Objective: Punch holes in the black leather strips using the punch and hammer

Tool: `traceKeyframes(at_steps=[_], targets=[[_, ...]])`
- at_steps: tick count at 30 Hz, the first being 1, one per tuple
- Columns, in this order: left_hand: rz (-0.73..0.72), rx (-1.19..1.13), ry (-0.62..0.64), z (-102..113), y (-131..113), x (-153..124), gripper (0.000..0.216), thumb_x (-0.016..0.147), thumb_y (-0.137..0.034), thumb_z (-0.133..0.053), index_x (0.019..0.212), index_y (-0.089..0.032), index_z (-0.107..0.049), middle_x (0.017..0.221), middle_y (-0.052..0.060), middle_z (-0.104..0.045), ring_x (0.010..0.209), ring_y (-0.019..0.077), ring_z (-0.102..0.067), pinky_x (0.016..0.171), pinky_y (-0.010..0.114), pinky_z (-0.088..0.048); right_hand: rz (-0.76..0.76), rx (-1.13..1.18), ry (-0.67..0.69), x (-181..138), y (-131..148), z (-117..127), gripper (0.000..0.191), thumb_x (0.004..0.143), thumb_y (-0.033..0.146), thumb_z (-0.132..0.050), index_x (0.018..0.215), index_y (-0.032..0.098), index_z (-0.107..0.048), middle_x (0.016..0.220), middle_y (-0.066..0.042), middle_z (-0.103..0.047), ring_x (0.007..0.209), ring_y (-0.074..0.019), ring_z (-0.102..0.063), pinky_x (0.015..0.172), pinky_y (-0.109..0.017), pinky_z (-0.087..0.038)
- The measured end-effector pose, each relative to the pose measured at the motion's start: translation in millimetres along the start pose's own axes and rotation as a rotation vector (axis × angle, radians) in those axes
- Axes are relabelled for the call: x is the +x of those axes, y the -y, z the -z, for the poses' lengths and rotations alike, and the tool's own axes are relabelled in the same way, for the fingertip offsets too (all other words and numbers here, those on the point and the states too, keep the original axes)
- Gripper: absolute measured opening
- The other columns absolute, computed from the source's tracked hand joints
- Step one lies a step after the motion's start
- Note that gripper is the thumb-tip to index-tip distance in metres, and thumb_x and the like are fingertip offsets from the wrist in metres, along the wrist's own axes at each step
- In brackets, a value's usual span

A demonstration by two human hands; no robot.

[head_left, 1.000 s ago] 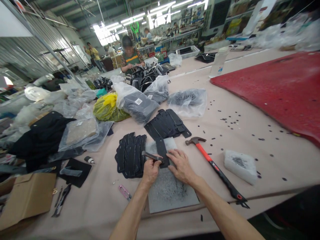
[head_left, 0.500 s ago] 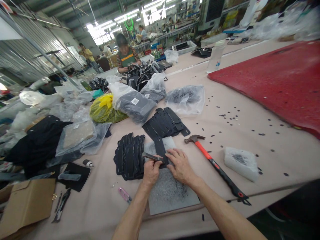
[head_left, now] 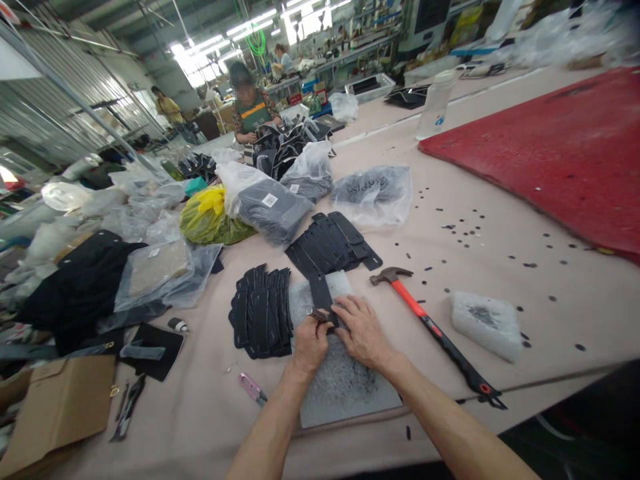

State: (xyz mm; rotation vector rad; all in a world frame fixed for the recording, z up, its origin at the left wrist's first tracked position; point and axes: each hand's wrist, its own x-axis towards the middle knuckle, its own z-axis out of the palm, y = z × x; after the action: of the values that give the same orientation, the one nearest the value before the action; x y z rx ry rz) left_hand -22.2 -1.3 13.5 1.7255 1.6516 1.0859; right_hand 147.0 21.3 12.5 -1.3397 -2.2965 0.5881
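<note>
A black strap piece (head_left: 320, 293) lies on a grey cutting pad (head_left: 345, 387) in front of me. My left hand (head_left: 310, 343) is closed around a small metal punch tool (head_left: 320, 314), its tip set against the strap's near end. My right hand (head_left: 363, 330) presses its fingers flat on the strap beside the tool. A fanned stack of black cut pieces (head_left: 263, 310) sits just left of the pad. Another pile of black straps (head_left: 330, 247) lies behind it. A red-handled hammer (head_left: 430, 330) rests to the right of my hands.
A white foam block (head_left: 487, 323) and scattered black punch-outs lie right of the hammer. A red mat (head_left: 550, 147) covers the far right. Plastic bags, a yellow bag (head_left: 213, 213) and a cardboard box (head_left: 55, 403) crowd the left. A person works at the table's far end.
The punch tool in my left hand has swung from lying out to the left to standing more upright on the strap's end. My right hand stays pressed on the strap.
</note>
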Motion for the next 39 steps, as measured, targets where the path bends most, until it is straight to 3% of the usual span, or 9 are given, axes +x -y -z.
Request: traceKeyframes(at_steps=[9,14,20,22,26,29,32,35,39], targets=[[-0.029,0.044,-0.002,-1.7,0.1,-1.0,0.018,0.085,-0.016,-0.054,0.096,-0.022,-0.067,0.094,0.008,-0.071,0.091,0.0244,-0.067,0.086,0.038,-0.052,0.031,-0.003,-0.042,-7.1,-0.8,11.1,0.045,0.084,0.02,-0.051,0.129,0.017,-0.052,0.141,-0.011,-0.045,0.132,-0.0285,-0.033,0.107,-0.047,-0.031],[-0.038,0.145,0.012,-2.5,1.1,-2.0,0.013,0.084,-0.016,-0.055,0.092,-0.02,-0.064,0.086,0.006,-0.07,0.085,0.0223,-0.066,0.081,0.035,-0.051,-0.182,-0.241,-0.247,-45.6,-36.0,49.5,0.036,0.088,0.025,-0.047,0.121,0.012,-0.054,0.131,-0.018,-0.05,0.119,-0.0306,-0.046,0.1,-0.044,-0.037],[-0.069,0.176,0.025,-2.1,0.4,-1.9,0.008,0.084,-0.014,-0.056,0.086,-0.02,-0.059,0.082,0.003,-0.068,0.08,0.0188,-0.064,0.073,0.028,-0.049,-0.436,-0.43,-0.019,-84.6,-84.6,70.8,0.024,0.088,0.026,-0.044,0.103,0.012,-0.057,0.095,-0.016,-0.06,0.086,-0.0301,-0.058,0.071,-0.039,-0.043],[-0.078,0.165,0.018,-1.4,0.2,-1.6,0.007,0.083,-0.013,-0.056,0.084,-0.02,-0.059,0.079,0.002,-0.067,0.076,0.0175,-0.064,0.07,0.027,-0.048,-0.543,-0.241,0.026,-82.2,-88.9,72.8,0.016,0.084,0.024,-0.046,0.093,0.016,-0.056,0.085,-0.011,-0.059,0.077,-0.0261,-0.059,0.066,-0.036,-0.042],[-0.088,0.157,0.002,0.5,-1.9,-1.9,0.009,0.082,-0.012,-0.057,0.083,-0.021,-0.059,0.077,0.001,-0.066,0.072,0.0158,-0.063,0.067,0.025,-0.046,-0.872,0.568,0.115,-65.3,-83.1,76.7,0.013,0.072,0.019,-0.055,0.083,0.021,-0.049,0.065,0.0,-0.054,0.057,-0.0168,-0.054,0.054,-0.028,-0.041],[-0.083,0.164,-0.014,1.3,-3.7,-2.3,0.009,0.082,-0.011,-0.057,0.083,-0.021,-0.059,0.077,0.001,-0.066,0.073,0.0157,-0.063,0.067,0.025,-0.045,-0.977,1.046,0.164,-52.7,-70.7,76.7,0.012,0.076,0.026,-0.055,0.084,0.02,-0.048,0.062,0.004,-0.05,0.046,-0.0103,-0.047,0.045,-0.022,-0.038],[-0.086,0.164,-0.013,1.2,-4.6,-2.3,0.01,0.082,-0.011,-0.057,0.083,-0.02,-0.06,0.077,0.001,-0.067,0.074,0.0155,-0.063,0.067,0.024,-0.045,-1.083,1.232,0.137,-42.7,-50.6,80.8,0.018,0.086,0.037,-0.05,0.08,0.02,-0.047,0.055,0.009,-0.037,0.036,-0.0055,-0.032,0.036,-0.017,-0.023],[-0.077,0.172,-0.016,0.4,-5.2,-1.8,0.011,0.081,-0.011,-0.056,0.084,-0.02,-0.06,0.078,0.001,-0.067,0.075,0.0159,-0.064,0.068,0.024,-0.045,-0.924,0.992,0.049,-37.3,-21.3,102.9,0.032,0.091,0.052,-0.041,0.08,0.022,-0.046,0.052,0.01,-0.033,0.034,-0.0065,-0.028,0.035,-0.018,-0.02],[-0.079,0.181,-0.016,-0.7,-4.9,-1.0,0.01,0.082,-0.011,-0.056,0.083,-0.02,-0.06,0.078,0.002,-0.067,0.075,0.0163,-0.064,0.068,0.025,-0.046,-0.448,0.396,-0.059,-37.2,19.0,154.4,0.04,0.09,0.06,-0.038,0.076,0.024,-0.047,0.052,0.006,-0.041,0.043,-0.0116,-0.04,0.042,-0.024,-0.027]])
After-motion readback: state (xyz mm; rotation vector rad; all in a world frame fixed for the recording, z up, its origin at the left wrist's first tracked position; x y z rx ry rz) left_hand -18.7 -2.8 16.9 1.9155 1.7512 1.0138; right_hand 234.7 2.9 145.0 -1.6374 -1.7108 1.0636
